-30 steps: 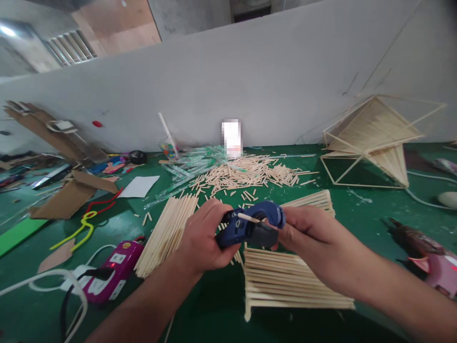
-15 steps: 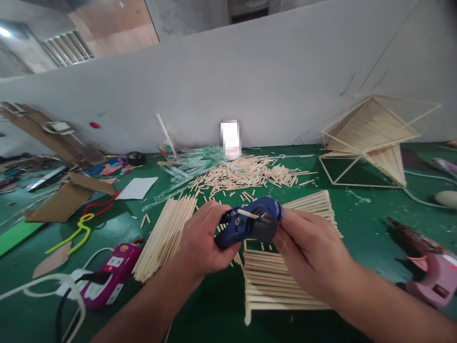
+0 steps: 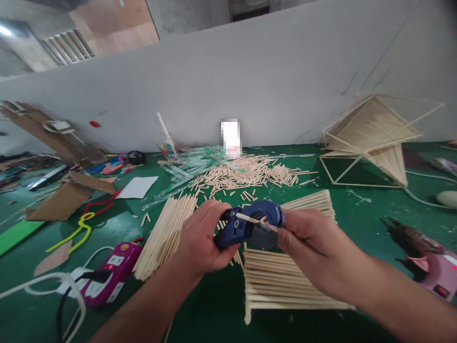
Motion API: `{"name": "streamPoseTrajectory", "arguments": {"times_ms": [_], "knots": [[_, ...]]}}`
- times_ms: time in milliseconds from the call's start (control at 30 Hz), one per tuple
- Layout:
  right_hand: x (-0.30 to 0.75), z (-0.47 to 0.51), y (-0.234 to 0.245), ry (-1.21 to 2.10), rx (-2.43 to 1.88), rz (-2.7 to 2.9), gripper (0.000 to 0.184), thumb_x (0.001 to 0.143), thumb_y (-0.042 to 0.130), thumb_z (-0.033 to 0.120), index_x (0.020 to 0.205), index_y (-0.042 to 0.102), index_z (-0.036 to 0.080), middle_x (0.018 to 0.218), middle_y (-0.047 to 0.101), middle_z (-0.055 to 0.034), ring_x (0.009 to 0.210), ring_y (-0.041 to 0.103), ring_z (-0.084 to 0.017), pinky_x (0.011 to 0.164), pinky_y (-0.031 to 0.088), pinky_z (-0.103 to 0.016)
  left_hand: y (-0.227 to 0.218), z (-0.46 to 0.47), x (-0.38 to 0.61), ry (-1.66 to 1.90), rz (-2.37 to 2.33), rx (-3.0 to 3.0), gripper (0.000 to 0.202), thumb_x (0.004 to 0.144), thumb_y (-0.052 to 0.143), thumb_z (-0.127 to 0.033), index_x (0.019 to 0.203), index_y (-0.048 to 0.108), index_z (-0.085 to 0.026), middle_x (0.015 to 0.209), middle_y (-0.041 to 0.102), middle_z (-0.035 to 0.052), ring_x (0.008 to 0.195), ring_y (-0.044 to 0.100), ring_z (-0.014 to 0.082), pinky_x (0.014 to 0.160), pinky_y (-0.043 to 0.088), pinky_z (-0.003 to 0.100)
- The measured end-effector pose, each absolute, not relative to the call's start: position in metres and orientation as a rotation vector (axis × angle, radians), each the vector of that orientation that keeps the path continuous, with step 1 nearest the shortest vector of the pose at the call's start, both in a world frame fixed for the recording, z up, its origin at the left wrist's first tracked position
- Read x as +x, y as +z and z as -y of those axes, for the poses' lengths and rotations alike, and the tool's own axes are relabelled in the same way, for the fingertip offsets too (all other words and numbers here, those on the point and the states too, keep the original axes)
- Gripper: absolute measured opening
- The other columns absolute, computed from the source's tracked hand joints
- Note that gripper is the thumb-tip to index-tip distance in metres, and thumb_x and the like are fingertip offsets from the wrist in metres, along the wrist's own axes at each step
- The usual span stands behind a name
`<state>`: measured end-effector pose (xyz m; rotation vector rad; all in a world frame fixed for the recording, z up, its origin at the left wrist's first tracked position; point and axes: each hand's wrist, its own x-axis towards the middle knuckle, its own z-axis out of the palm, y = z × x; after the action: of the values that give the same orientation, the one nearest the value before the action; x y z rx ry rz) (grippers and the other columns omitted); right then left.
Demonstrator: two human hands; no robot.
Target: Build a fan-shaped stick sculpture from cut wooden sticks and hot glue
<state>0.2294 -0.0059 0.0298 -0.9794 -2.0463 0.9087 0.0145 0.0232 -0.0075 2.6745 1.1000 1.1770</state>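
Observation:
My left hand point(image 3: 203, 238) is closed around the handles of a dark blue pipe cutter point(image 3: 235, 231), held above the table. A thin wooden stick point(image 3: 246, 217) lies across the cutter's jaw, its pale end pointing left. My right hand point(image 3: 310, 247) pinches at the jaw's right side, apparently on the far part of that stick, which the fingers hide. Beneath my right hand is a panel of parallel wooden sticks point(image 3: 278, 281) joined to a frame. A bundle of long sticks point(image 3: 166, 228) lies beside my left hand.
Short cut stick pieces point(image 3: 246, 174) are heaped behind the hands, beside clear plastic wrappers point(image 3: 196, 164). A purple power strip point(image 3: 112, 274) with cables sits at left. A pink glue gun point(image 3: 433, 267) lies at right, below a wooden stick structure point(image 3: 371, 143). A grey wall point(image 3: 285, 85) stands behind.
The cutter's dark lower jaw has swung slightly downward, and the stick shows more plainly in it. My right hand has shifted slightly; my left hand stays nearly in place.

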Motion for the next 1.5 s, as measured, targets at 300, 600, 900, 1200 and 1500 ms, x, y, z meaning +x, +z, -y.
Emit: {"name": "streamPoseTrajectory", "arguments": {"times_ms": [300,600,900,1200,1500], "knots": [[0.232,0.001,0.037,1.229,-0.921,1.999,0.030,0.094,0.043,0.035,0.069,0.045,0.019,0.064,0.042,0.0043,0.058,0.036,-0.008,0.052,0.029,-0.021,-0.009,-0.023,0.014,1.171,-1.095,2.683,0.034,0.069,0.058,-0.026,0.101,0.054,-0.015,0.088,0.061,0.0096,0.080,0.057,0.0228,0.068,0.049,0.038],[0.239,0.002,0.037,1.682,-0.945,1.829,0.040,0.093,0.042,0.048,0.071,0.054,0.016,0.062,0.035,0.0036,0.055,0.029,-0.009,0.048,0.022,-0.024,-0.009,-0.023,0.014,1.157,-1.051,2.709,0.035,0.067,0.060,-0.026,0.100,0.053,-0.016,0.087,0.060,0.0097,0.079,0.056,0.0229,0.068,0.049,0.038],[0.239,-0.002,0.034,1.825,-0.825,1.698,0.042,0.091,0.046,0.049,0.070,0.056,0.015,0.061,0.039,0.0034,0.054,0.030,-0.007,0.048,0.021,-0.022,-0.008,-0.023,0.013,1.103,-1.036,2.710,0.032,0.067,0.059,-0.026,0.097,0.053,-0.015,0.080,0.056,0.0079,0.071,0.054,0.0208,0.060,0.045,0.035],[0.235,0.000,0.036,1.659,-0.887,1.693,0.041,0.089,0.049,0.048,0.069,0.058,0.015,0.057,0.039,0.0033,0.050,0.029,-0.007,0.044,0.021,-0.022,-0.003,-0.024,0.015,1.097,-1.071,2.675,0.025,0.068,0.057,-0.025,0.091,0.055,-0.017,0.074,0.055,0.0046,0.066,0.050,0.0179,0.056,0.043,0.032],[0.220,0.010,0.026,0.311,-1.021,2.013,0.019,0.090,0.043,0.022,0.073,0.052,0.019,0.058,0.048,0.0013,0.050,0.039,-0.009,0.045,0.029,-0.023,-0.006,-0.023,0.016,1.150,-1.200,2.663,0.023,0.070,0.057,-0.026,0.091,0.054,-0.018,0.077,0.057,0.0049,0.071,0.053,0.0193,0.062,0.045,0.033]]}}
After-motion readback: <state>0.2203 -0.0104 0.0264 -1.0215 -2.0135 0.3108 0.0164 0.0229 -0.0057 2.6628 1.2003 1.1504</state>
